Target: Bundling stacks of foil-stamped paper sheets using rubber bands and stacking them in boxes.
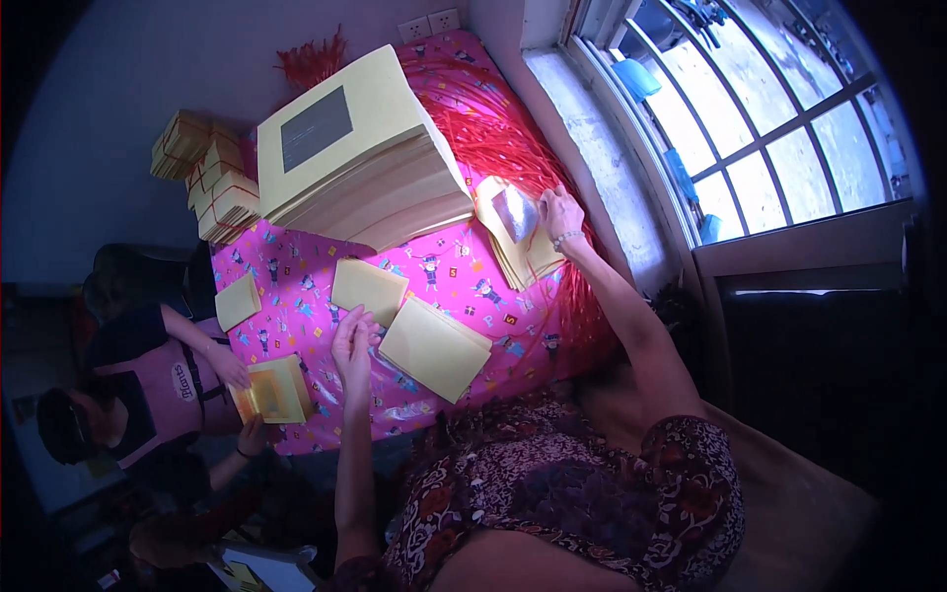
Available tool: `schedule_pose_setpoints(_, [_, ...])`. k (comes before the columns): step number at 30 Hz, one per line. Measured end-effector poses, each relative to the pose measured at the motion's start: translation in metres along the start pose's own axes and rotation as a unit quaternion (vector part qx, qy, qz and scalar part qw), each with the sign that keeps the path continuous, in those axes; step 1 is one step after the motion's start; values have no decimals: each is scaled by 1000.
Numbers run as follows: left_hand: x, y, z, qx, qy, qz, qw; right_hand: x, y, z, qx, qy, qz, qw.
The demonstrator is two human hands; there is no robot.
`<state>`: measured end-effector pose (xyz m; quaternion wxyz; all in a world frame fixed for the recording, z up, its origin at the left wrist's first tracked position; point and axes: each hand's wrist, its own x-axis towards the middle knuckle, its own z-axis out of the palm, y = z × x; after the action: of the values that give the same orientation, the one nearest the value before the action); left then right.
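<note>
My right hand (562, 218), a bracelet at its wrist, is closed with its fingers pinched at the edge of a small stack of yellow paper (534, 260). A shiny silver square (514, 211) lies on that stack's top. Whether the fingers hold paper or a red strand is hidden. My left hand (354, 340) is closed in a loose pinch above the pink cloth; I cannot make out anything in it. Beside it lie a smaller sheaf of yellow paper (369, 288) and a larger one (435, 347). Many loose red strands (493, 143) spread beyond my right hand.
A tall stack of yellow paper (395, 109) stands on the patterned pink tablecloth (431, 266). Bundles tied with red (212, 173) sit at the far left. Another person (173, 380) handles yellow paper (279, 390) at the left edge. A barred window (750, 118) is at right.
</note>
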<state>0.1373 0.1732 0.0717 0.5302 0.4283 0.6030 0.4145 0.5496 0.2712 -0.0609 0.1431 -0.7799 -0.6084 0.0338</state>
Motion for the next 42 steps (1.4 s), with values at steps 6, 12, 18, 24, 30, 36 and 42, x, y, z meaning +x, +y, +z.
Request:
schedule_pose_setpoints(6, [-30, 33, 41, -15, -96, -16, 995, -62, -62, -122, 152, 2, -143, 978])
schedule_pose_setpoints(12, [-45, 49, 86, -369, -352, -223, 831, -149, -139, -229, 259, -155, -401, 865])
schedule_pose_setpoints(18, [-61, 72, 40, -627, -223, -135, 734, -169, -143, -248, 215, -214, -451, 840])
schedule_pose_setpoints(24, [-91, 77, -16, -647, -113, 25, 754, -144, -127, -228, 173, -145, -381, 897])
schedule_pose_setpoints(30, [-95, 74, -14, -517, -57, 121, 846, -165, -199, -217, 304, -60, -244, 919])
schedule_pose_setpoints(36, [-85, 77, 12, -446, -21, 182, 876, -216, -260, -181, 650, -370, -49, 661])
schedule_pose_setpoints(42, [-85, 69, 2, -462, -71, 249, 848, -181, -266, -175, 811, -385, 101, 428])
